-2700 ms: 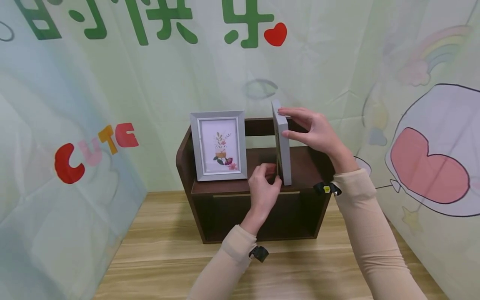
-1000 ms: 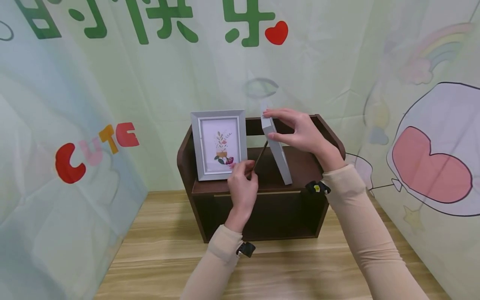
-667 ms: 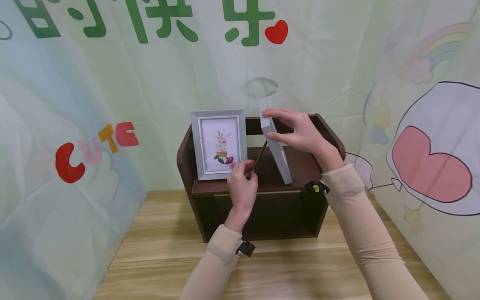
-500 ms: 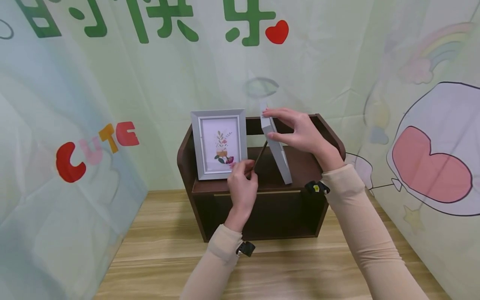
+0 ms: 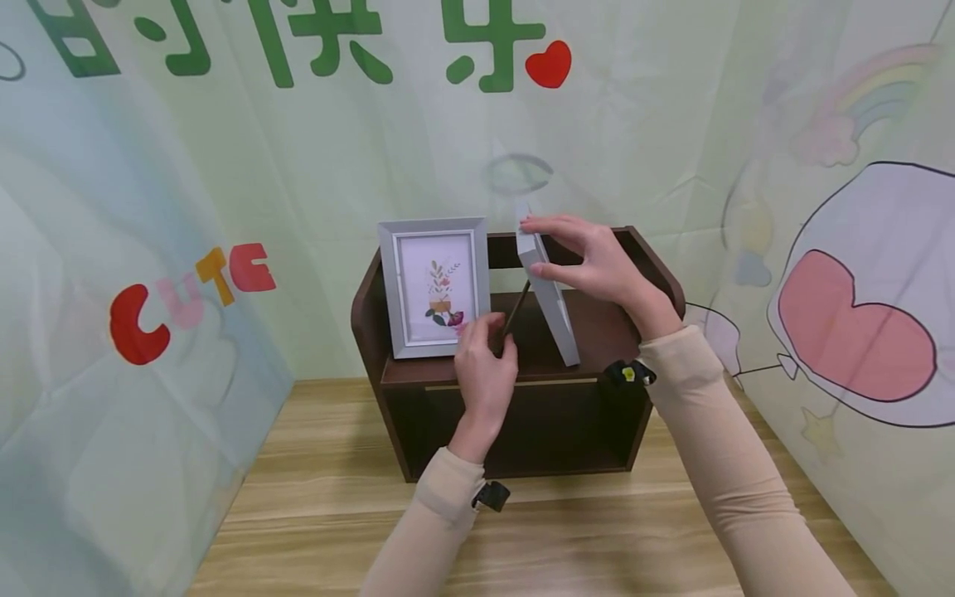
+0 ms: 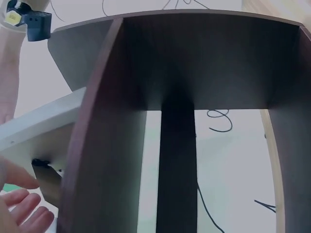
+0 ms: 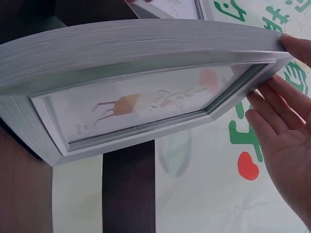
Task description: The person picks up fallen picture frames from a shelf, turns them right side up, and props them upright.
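Note:
In the head view my right hand point(image 5: 597, 261) pinches the upper part of a silver-grey picture frame point(image 5: 555, 311), thumb on one side and fingers on the other. The frame stands turned sideways and leaning on the upper board of a dark brown shelf unit point(image 5: 608, 327). Its thin brown back stand point(image 5: 516, 307) is swung out to the left. My left hand point(image 5: 483, 365) is beside that stand, thumb and fingers apart; in the left wrist view its fingertips lie close to the stand point(image 6: 47, 184). The right wrist view shows the frame's flower print point(image 7: 129, 104) behind the pane.
A matching picture frame point(image 5: 436, 286) with a flower print stands upright on the left of the upper board, just beside my left hand. The shelf sits on a wood-grain table point(image 5: 328, 497). Printed cloth walls point(image 5: 336, 166) enclose the back and sides.
Since the first frame, the right hand has tilted the frame leftward and its back stand has swung out; the left hand moved left with it. Just now the left thumb and fingers have spread slightly.

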Action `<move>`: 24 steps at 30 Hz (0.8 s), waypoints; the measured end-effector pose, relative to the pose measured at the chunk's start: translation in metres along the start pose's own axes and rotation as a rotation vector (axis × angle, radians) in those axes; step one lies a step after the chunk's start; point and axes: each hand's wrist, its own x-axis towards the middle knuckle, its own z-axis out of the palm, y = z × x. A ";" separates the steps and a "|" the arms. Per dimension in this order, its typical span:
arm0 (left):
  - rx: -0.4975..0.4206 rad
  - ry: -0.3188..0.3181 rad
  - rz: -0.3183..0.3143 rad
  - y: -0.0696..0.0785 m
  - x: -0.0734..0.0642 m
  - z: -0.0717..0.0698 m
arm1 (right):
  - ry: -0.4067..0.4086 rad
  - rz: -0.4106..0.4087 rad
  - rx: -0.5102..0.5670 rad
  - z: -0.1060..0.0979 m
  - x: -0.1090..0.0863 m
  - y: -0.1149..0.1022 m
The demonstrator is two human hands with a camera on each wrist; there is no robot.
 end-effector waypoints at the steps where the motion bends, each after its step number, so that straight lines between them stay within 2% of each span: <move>1: -0.008 0.001 0.001 0.002 0.000 0.000 | 0.001 0.009 0.012 0.000 0.000 0.001; 5: -0.082 -0.008 -0.013 0.011 0.002 -0.002 | 0.025 0.054 0.082 0.001 0.000 0.008; 8: -0.150 -0.023 -0.048 0.017 0.004 -0.003 | 0.070 0.104 0.137 0.002 0.000 0.023; 14: -0.239 -0.064 -0.107 0.030 0.010 -0.005 | 0.156 0.217 0.093 0.003 0.002 0.052; 18: -0.263 -0.110 -0.155 0.039 0.014 -0.007 | 0.137 0.317 0.037 0.003 0.004 0.063; 24: -0.277 -0.198 -0.236 0.048 0.017 -0.009 | 0.016 0.459 -0.008 0.004 0.006 0.078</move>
